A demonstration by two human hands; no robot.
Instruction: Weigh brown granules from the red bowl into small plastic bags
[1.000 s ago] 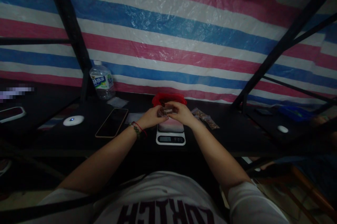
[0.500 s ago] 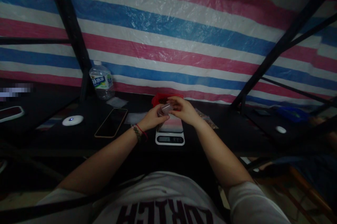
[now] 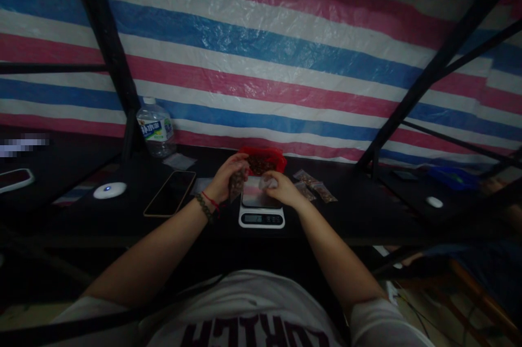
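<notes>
My left hand (image 3: 228, 175) is closed on a small clear plastic bag (image 3: 237, 183) with brown bits in it, held just left of the scale. Over the scale's plate, my right hand (image 3: 281, 186) grips a small clear plastic cup (image 3: 267, 181), partly hidden by the fingers. Below both hands is the white digital scale (image 3: 261, 218), its display lit. A red container (image 3: 280, 159) of small brown pieces stands right behind the scale. To the right of it lie several filled clear bags (image 3: 324, 191).
A phone (image 3: 170, 193) and flat clear bags (image 3: 204, 185) lie left of the scale. A large water bottle (image 3: 155, 128) stands at the back left, beside a black frame post. A white oval device (image 3: 110, 190) sits farther left. Striped sheeting (image 3: 261, 64) hangs behind the table.
My hands have moved apart: the left, with the bag, went left and the right, with the cup, came down over the scale. The red container and filled bags show more fully.
</notes>
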